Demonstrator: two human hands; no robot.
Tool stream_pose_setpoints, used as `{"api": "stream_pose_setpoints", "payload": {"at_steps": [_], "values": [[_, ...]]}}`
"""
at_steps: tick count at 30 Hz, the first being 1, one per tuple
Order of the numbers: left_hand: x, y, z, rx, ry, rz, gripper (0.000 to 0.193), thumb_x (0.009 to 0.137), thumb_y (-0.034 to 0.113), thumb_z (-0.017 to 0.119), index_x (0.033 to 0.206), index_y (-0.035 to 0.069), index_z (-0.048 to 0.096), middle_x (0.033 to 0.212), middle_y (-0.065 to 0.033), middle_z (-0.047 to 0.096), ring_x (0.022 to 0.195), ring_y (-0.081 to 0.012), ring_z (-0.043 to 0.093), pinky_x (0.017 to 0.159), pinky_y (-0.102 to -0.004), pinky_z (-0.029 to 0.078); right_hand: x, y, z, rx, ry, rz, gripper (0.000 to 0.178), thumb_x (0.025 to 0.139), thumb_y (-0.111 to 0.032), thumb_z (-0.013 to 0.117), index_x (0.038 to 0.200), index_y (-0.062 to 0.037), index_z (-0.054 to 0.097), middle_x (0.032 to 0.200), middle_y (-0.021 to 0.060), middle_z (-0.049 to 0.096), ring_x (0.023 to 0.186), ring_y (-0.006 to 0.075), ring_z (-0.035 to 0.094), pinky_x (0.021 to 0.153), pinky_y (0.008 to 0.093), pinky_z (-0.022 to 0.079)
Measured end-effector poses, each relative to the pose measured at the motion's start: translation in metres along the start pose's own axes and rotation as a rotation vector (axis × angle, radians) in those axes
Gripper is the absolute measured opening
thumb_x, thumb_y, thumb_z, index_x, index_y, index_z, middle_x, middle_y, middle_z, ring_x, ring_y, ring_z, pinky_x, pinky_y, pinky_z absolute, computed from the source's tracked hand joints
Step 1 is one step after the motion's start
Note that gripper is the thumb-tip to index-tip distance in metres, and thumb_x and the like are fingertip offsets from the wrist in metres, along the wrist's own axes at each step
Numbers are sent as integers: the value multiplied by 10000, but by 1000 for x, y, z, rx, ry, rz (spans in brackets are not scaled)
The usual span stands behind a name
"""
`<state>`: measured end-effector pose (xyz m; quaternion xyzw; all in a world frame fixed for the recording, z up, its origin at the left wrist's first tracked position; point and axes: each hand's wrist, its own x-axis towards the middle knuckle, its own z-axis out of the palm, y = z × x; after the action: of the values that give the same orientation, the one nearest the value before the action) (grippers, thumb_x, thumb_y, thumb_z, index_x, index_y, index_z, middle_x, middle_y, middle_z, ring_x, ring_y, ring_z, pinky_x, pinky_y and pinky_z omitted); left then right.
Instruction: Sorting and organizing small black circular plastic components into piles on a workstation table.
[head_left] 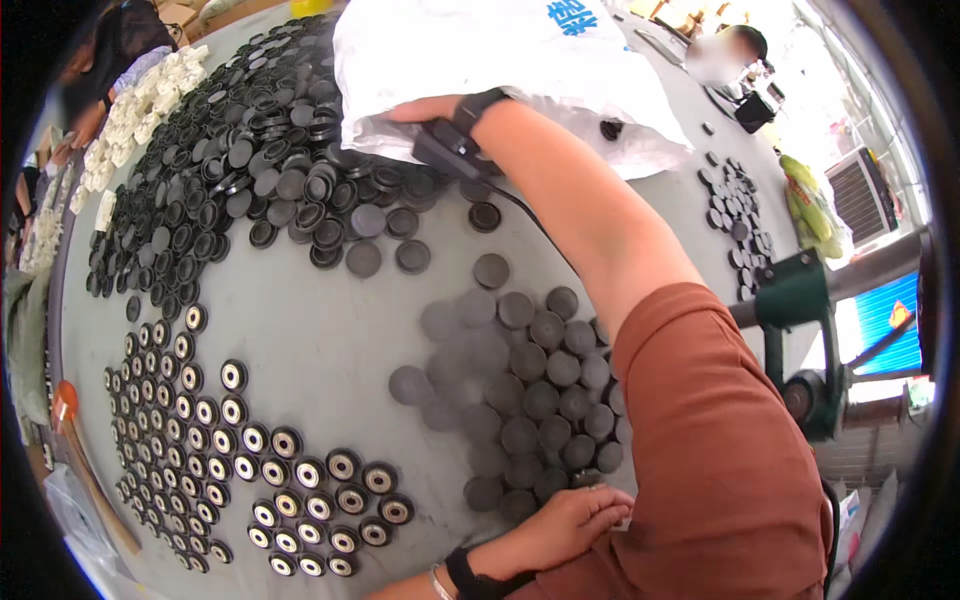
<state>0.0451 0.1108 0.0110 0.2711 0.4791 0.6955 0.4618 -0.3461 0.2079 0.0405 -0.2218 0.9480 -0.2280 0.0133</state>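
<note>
My right arm, in a brown sleeve, stretches across the table to a large white sack (480, 60). My right hand (425, 108) is at the sack's open edge, a dark strap and a small black device at the wrist; the fingers are hidden in its folds. Close to the near edge, my left hand (572, 522) has its fingers drawn together; whatever may be in them is too small to name. Beside it spreads a group of black round caps (541, 400), several smeared by motion at its left side. A dark piece (611, 129) lies on the sack.
A big heap of black caps (290, 185) covers the far left. Black wheels with metal bearings (224, 440) stand in rows at near left, by an orange-headed mallet (66, 400). White parts (140, 105) line the left edge. A green metal fixture (800, 300) juts in. Other people sit around.
</note>
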Motion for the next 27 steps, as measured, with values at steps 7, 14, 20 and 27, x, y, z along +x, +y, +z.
{"api": "stream_pose_setpoints", "payload": {"at_steps": [7, 14, 20, 27], "values": [[-1, -5, 4, -58, -55, -75, 176, 887, 117, 509, 998, -5, 570, 802, -33, 599, 756, -95, 550, 692, -241, 453, -78, -43, 9, -98, 145, 285, 545, 721, -463, 557, 1137, -111, 582, 1114, 158, 588, 1029, 305, 554, 905, 344, 414], [3, -3, 7, -60, -44, -108, 160, 887, 117, 501, 898, -29, 568, 793, -28, 584, 727, -94, 535, 687, -241, 457, -96, -95, 11, 170, 140, 474, 663, 754, -539, 547, 1165, -18, 546, 1166, 159, 548, 1106, 310, 492, 854, 414, 457], [4, -18, 3, -173, -93, -102, 169, 910, 123, 488, 966, -16, 567, 876, -37, 598, 805, -99, 556, 764, -241, 468, -131, -137, -27, 900, 55, 216, 635, 867, -454, 486, 1304, -5, 376, 1327, 141, 358, 1175, 280, 413, 879, 433, 464], [6, -11, 4, -73, -128, -43, 174, 915, 133, 489, 948, -20, 565, 853, -22, 585, 762, -89, 528, 712, -240, 456, -149, -121, -23, 372, 242, 273, 464, 810, -306, 612, 1158, -8, 539, 1027, 123, 595, 903, 211, 582, 704, 328, 489]]}}
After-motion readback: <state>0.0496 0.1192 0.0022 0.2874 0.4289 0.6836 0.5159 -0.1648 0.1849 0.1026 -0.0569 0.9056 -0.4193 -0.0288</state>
